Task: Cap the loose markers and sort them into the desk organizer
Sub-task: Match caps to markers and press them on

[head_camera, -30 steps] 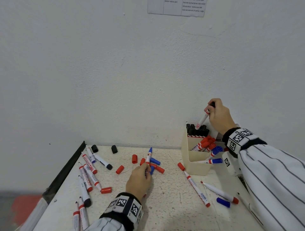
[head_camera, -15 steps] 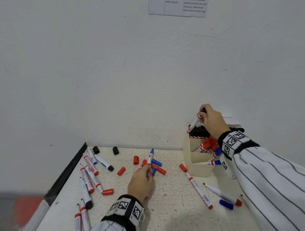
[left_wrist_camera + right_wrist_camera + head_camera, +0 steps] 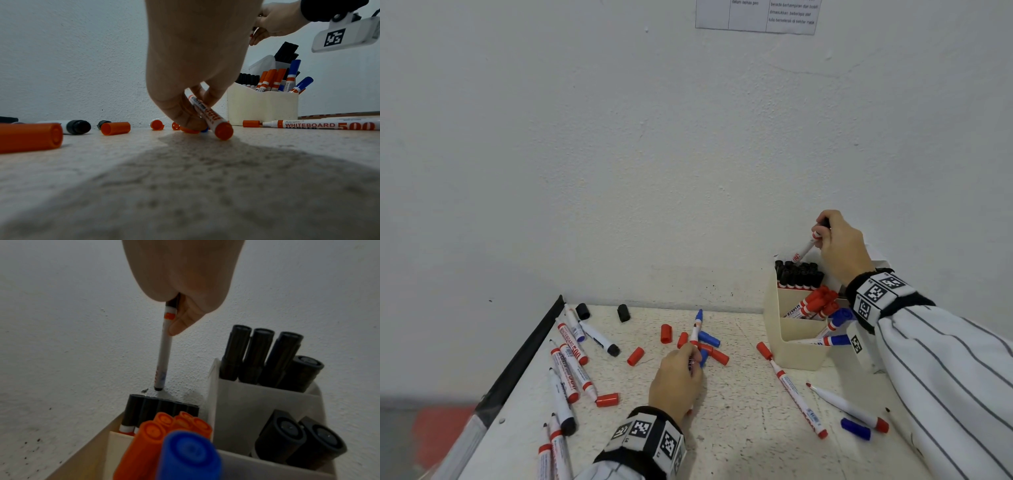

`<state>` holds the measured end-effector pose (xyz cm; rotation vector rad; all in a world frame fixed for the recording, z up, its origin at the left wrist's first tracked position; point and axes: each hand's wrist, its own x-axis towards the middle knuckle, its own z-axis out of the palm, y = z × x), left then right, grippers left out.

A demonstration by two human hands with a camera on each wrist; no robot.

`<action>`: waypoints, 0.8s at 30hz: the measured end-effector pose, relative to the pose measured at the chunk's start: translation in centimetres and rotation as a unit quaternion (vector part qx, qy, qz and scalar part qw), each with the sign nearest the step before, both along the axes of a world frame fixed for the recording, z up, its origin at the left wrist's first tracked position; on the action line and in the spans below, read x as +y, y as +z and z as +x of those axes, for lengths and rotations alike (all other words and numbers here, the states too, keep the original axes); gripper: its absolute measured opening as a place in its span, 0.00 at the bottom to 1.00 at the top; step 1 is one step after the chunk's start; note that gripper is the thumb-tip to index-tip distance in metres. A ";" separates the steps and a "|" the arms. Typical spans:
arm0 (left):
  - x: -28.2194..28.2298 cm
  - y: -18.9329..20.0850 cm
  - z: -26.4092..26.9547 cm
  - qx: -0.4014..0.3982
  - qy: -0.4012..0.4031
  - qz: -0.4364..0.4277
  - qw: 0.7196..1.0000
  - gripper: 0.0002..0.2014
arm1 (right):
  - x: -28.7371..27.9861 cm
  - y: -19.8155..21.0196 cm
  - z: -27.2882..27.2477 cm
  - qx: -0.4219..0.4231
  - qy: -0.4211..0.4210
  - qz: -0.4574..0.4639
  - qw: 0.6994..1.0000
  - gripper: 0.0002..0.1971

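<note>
A: Holding a black-capped marker (image 3: 805, 247) by its cap end, the right hand (image 3: 840, 244) sits at the right of the head view, fingers curled round it, above the back compartment of the desk organizer (image 3: 796, 353).

B: Is the marker inside the compartment?

A: The right wrist view shows its lower end just above the row of black-capped markers (image 3: 160, 408) standing there — not touching them. The marker tilts a little.

B: And the left hand?

A: The left hand (image 3: 677, 378), in the lower middle of the head view, pinches a blue-tipped marker (image 3: 695, 330) between thumb and fingers. Its uncapped tip points toward the wall; the left wrist view shows its orange butt end (image 3: 223, 130) low at the table (image 3: 739, 442), and I cannot tell whether it touches.

B: What lies around it?

A: Red caps (image 3: 666, 333) and a blue cap (image 3: 709, 338) are scattered just beyond the fingers. At the left edge lie several markers (image 3: 571, 373), with two black caps (image 3: 623, 312) near the wall. At lower right lie a long red marker (image 3: 796, 397), an uncapped one (image 3: 847, 407) and another blue cap (image 3: 855, 429).

B: The organizer's other compartments?

A: Red-capped markers (image 3: 815, 303) in the middle one, blue-capped markers (image 3: 837, 329) in front — all leaning.
</note>
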<state>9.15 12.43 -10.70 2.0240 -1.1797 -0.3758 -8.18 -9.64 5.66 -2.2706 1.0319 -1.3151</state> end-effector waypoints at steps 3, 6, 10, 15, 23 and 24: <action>0.1 0.0 0.0 0.000 -0.001 -0.003 1.000 0.02 | 0.2 -0.2 0.2 -0.012 0.022 0.001 1.000 0.07; 0.1 0.0 0.0 0.001 -0.002 -0.007 1.000 0.02 | 0.2 -0.3 0.4 0.013 0.016 -0.002 1.000 0.08; 0.1 0.0 0.0 -0.004 -0.005 -0.012 1.000 0.03 | 0.2 0.1 0.4 0.042 -0.019 -0.011 0.999 0.10; 0.1 -0.1 0.0 0.003 -0.001 -0.009 1.000 0.02 | 0.2 0.0 0.7 0.024 0.024 -0.003 0.999 0.09; 0.1 -0.2 0.0 0.013 0.003 -0.014 1.000 0.03 | -0.1 0.2 1.6 0.088 -0.033 0.001 0.996 0.15; 0.0 -0.2 0.0 0.017 0.004 -0.015 1.000 0.03 | 0.0 0.4 1.7 0.097 -0.036 -0.001 0.995 0.16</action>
